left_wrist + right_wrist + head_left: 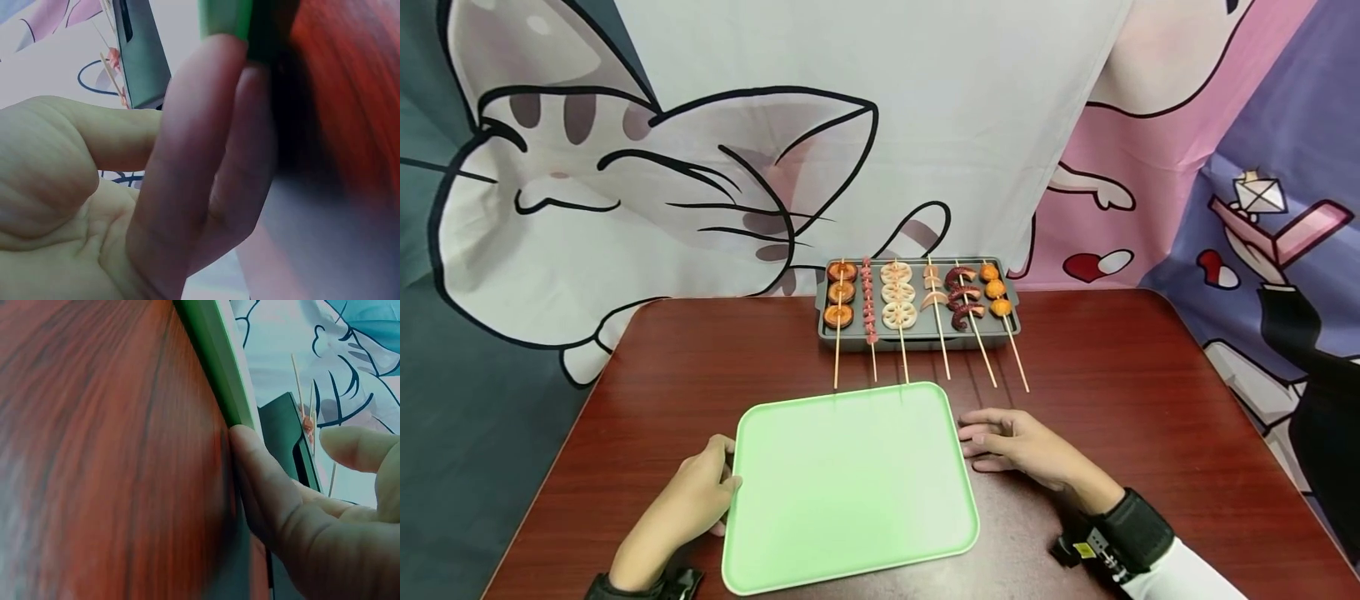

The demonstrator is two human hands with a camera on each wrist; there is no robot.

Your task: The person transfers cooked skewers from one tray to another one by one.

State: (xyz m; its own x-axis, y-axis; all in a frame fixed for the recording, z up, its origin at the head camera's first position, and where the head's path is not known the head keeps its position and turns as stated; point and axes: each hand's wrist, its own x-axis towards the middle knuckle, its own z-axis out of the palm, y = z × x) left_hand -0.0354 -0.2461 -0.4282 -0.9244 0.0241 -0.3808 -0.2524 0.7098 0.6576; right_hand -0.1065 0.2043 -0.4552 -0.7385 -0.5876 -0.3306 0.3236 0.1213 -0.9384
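Observation:
A light green rectangular tray [850, 492] lies slightly turned on the table. My left hand [696, 492] holds the tray's left edge, the thumb at the top of the rim and the other fingers lower down. In the left wrist view, fingers [194, 125] meet the green rim from the side. My right hand [1026, 450] is beside the right edge, fingers extended and loosely bent. From the right wrist, a fingertip shows right at the tray's green side [225, 369], while the thumb [359, 447] stands apart from it.
Behind the tray, a grey grill plate [917, 337] bears several food skewers, among them lotus root slices [898, 293], mushrooms [842, 292] and tentacle pieces [964, 293]. Their sticks point toward the tray. A cartoon-printed cloth [970, 100] hangs behind the reddish-brown table [1112, 358].

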